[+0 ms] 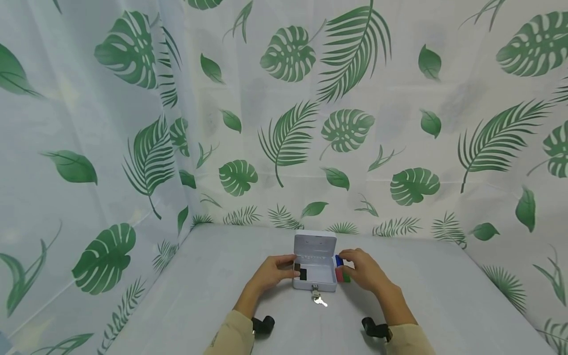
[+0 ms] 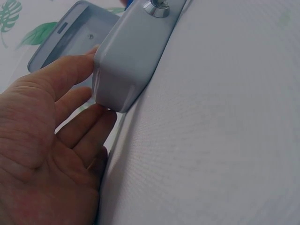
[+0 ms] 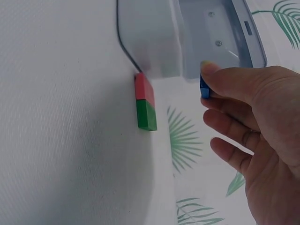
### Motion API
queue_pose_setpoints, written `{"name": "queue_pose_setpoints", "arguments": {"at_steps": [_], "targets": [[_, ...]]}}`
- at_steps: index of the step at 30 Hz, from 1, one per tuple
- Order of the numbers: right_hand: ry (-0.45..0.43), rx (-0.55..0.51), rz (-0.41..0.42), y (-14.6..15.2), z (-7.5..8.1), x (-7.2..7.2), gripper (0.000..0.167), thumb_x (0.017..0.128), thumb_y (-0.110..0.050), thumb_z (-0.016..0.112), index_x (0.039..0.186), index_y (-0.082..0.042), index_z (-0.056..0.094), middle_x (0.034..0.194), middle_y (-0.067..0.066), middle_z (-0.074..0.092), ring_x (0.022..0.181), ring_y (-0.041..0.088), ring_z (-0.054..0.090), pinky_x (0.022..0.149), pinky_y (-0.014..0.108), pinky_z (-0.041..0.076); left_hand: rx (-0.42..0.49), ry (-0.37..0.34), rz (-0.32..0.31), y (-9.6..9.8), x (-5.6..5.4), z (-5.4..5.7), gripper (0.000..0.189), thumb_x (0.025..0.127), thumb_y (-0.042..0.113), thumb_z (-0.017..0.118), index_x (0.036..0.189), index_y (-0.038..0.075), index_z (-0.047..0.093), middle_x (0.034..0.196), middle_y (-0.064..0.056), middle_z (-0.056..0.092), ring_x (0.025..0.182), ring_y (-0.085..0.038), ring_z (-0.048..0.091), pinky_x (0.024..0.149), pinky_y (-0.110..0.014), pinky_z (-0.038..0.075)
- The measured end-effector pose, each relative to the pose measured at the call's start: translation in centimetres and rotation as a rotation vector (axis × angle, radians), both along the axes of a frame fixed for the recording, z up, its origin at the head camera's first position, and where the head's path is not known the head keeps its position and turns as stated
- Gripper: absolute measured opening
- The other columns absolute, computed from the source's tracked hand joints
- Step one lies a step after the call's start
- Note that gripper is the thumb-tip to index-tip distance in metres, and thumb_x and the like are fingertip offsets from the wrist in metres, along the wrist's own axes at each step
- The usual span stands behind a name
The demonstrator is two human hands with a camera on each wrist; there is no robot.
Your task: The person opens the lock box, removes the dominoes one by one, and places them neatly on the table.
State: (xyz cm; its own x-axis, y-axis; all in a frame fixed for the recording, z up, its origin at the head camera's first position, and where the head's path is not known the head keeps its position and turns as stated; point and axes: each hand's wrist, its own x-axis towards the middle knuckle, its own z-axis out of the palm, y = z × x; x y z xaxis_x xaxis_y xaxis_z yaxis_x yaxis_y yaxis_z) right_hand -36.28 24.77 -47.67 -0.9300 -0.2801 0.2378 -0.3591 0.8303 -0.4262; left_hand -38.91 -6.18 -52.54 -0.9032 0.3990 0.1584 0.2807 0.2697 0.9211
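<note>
A small pale grey cash box [image 1: 315, 285] stands with its lid [image 1: 315, 245] raised. My left hand [image 1: 271, 272] holds its left side, the thumb reaching over the rim and the fingers along the outer wall [image 2: 124, 79]. Inside, near that hand, lies a black block [image 1: 303, 274], with a dark brown piece [image 1: 297, 267] beside it. My right hand [image 1: 366, 270] pinches a blue block [image 3: 205, 89] between thumb and index finger, above the box's right side. A red block [image 3: 144, 87] and a green block [image 3: 146, 115] lie end to end against the box's right side.
A lock [image 2: 157, 8] sits on the front wall of the box, with keys [image 1: 319, 300] hanging from it over the white tabletop [image 1: 310, 330]. A leaf-patterned curtain [image 1: 372, 88] encloses the table's back and sides. A black wrist camera [image 1: 374, 328] sits at each sleeve.
</note>
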Motion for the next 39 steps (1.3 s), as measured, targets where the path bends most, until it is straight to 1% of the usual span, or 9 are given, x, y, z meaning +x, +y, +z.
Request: {"name": "queue_pose_setpoints", "arguments": {"at_steps": [6, 14, 15, 19, 25, 29, 34, 39], "targets": [[-0.014, -0.001, -0.016, 0.3, -0.1, -0.1, 0.029, 0.093, -0.015, 0.078, 0.122, -0.007, 0.075, 0.125, 0.011, 0.073, 0.114, 0.03, 0.066, 0.099, 0.052, 0.058, 0.001, -0.004, 0.002, 0.0, 0.0, 0.1, 0.06, 0.088, 0.025, 0.085, 0.14, 0.004, 0.064, 0.143, -0.013, 0.065, 0.137, -0.034, 0.06, 0.119, -0.054, 0.042], [-0.029, 0.009, -0.003, 0.7, -0.2, -0.1, 0.026, 0.093, -0.015, 0.078, 0.118, -0.005, 0.076, 0.12, 0.011, 0.075, 0.11, 0.031, 0.066, 0.096, 0.052, 0.058, -0.011, 0.003, 0.005, 0.0, -0.1, 0.0, 0.06, 0.088, 0.024, 0.085, 0.141, 0.004, 0.064, 0.143, -0.012, 0.065, 0.136, -0.034, 0.06, 0.118, -0.054, 0.043], [-0.034, 0.007, -0.011, 0.8, -0.3, -0.1, 0.026, 0.093, -0.015, 0.079, 0.118, -0.006, 0.076, 0.12, 0.01, 0.075, 0.11, 0.03, 0.066, 0.096, 0.052, 0.058, -0.012, 0.002, 0.006, 0.0, -0.1, -0.1, 0.06, 0.088, 0.024, 0.085, 0.141, 0.004, 0.064, 0.143, -0.012, 0.065, 0.137, -0.034, 0.06, 0.118, -0.054, 0.043], [-0.032, 0.011, -0.003, 1.2, -0.4, -0.2, 0.025, 0.093, -0.014, 0.079, 0.116, -0.005, 0.077, 0.118, 0.01, 0.075, 0.108, 0.029, 0.066, 0.094, 0.051, 0.059, -0.015, -0.002, 0.008, 0.0, -0.1, -0.2, 0.059, 0.089, 0.024, 0.084, 0.141, 0.005, 0.064, 0.144, -0.012, 0.065, 0.137, -0.035, 0.059, 0.118, -0.055, 0.042], [-0.042, 0.011, -0.002, 1.6, -0.4, -0.1, 0.025, 0.092, -0.014, 0.079, 0.116, -0.006, 0.077, 0.115, 0.009, 0.075, 0.105, 0.027, 0.066, 0.092, 0.051, 0.059, 0.003, -0.009, 0.006, 0.1, -0.1, -0.2, 0.059, 0.089, 0.023, 0.085, 0.141, 0.005, 0.064, 0.144, -0.013, 0.065, 0.138, -0.034, 0.059, 0.118, -0.054, 0.042], [-0.066, 0.021, -0.007, 1.7, -0.2, 0.1, 0.026, 0.092, -0.014, 0.079, 0.116, -0.005, 0.076, 0.113, 0.009, 0.075, 0.105, 0.027, 0.066, 0.092, 0.051, 0.059, 0.007, -0.005, 0.003, 0.1, 0.0, -0.1, 0.059, 0.089, 0.023, 0.084, 0.14, 0.004, 0.064, 0.144, -0.013, 0.065, 0.137, -0.034, 0.059, 0.118, -0.053, 0.043], [-0.115, 0.041, -0.025, 1.9, -0.4, 0.0, 0.026, 0.091, -0.013, 0.08, 0.115, -0.005, 0.076, 0.112, 0.008, 0.074, 0.104, 0.027, 0.067, 0.093, 0.052, 0.058, 0.01, -0.01, 0.0, 0.1, 0.1, 0.0, 0.059, 0.089, 0.022, 0.084, 0.14, 0.003, 0.064, 0.144, -0.014, 0.065, 0.138, -0.034, 0.059, 0.118, -0.053, 0.043], [-0.136, 0.04, -0.042, 2.1, -0.5, -0.1, 0.026, 0.091, -0.013, 0.08, 0.115, -0.005, 0.076, 0.112, 0.008, 0.074, 0.105, 0.027, 0.066, 0.095, 0.053, 0.058, 0.006, -0.007, 0.002, 0.1, 0.1, 0.0, 0.058, 0.089, 0.023, 0.084, 0.14, 0.003, 0.064, 0.144, -0.014, 0.064, 0.138, -0.035, 0.059, 0.118, -0.053, 0.043]]}}
